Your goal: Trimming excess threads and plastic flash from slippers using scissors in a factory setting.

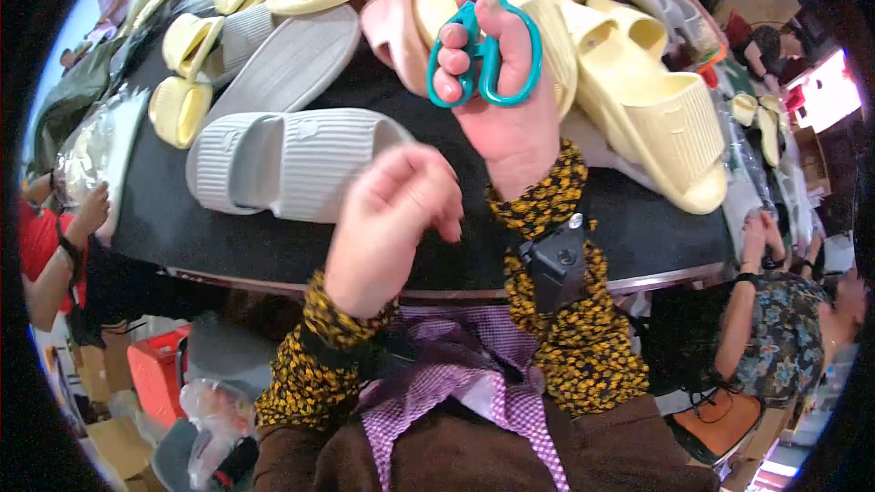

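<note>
My right hand [510, 118] is raised over the table with its fingers wrapped round teal-handled scissors [531, 59]. The short dark blades point away from me, in front of a pale yellow slipper [542, 9]. Closer to me and to the left is my left hand [392, 223], its fingers curled inward and slightly blurred. Whatever those fingers may hold is hidden. Just behind it lie light grey ribbed slippers [314, 164], partly covered by this hand. A grey slipper sole [296, 64] rests beyond them. Further right, a larger yellow ribbed slipper [665, 100] lies near the table's edge.
Many more slippers cover the far side of the black table [447, 260], among them a pink one [396, 32] and small yellow ones [180, 112]. People sit close on both sides. A grey chair [223, 355] and a red crate [157, 374] stand at lower left.
</note>
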Motion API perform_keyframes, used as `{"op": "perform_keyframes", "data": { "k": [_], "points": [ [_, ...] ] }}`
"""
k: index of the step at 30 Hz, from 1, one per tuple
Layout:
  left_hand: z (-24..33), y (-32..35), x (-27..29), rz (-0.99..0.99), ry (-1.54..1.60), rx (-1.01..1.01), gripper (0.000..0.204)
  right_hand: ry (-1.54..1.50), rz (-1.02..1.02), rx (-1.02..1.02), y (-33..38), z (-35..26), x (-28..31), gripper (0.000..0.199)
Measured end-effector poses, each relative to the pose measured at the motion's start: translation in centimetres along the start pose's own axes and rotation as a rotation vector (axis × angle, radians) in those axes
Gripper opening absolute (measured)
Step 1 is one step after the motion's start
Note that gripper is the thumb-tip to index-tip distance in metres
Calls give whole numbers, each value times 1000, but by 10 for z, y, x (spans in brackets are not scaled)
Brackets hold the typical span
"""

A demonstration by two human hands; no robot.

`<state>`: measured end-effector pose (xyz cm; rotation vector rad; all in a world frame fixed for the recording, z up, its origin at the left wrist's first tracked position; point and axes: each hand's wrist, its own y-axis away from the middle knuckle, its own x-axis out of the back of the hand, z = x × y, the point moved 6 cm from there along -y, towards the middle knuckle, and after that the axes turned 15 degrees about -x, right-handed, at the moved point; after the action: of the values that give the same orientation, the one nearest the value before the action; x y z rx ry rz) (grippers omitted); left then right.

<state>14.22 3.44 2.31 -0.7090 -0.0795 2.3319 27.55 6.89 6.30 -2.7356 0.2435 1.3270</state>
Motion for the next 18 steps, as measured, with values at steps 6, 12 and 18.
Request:
{"op": "perform_keyframes", "data": {
  "k": [6, 12, 18],
  "points": [
    [82, -33, 53, 101, 803, -197, 18, 400, -8, -36, 16, 23, -20, 30],
    [98, -36, 68, 279, 1328, -129, 6, 790, 6, 93, 16, 36, -21, 38],
    [192, -2, 46, -68, 1888, -466, 12, 1065, 22, 252, 6, 41, -10, 43]
  ]
}}
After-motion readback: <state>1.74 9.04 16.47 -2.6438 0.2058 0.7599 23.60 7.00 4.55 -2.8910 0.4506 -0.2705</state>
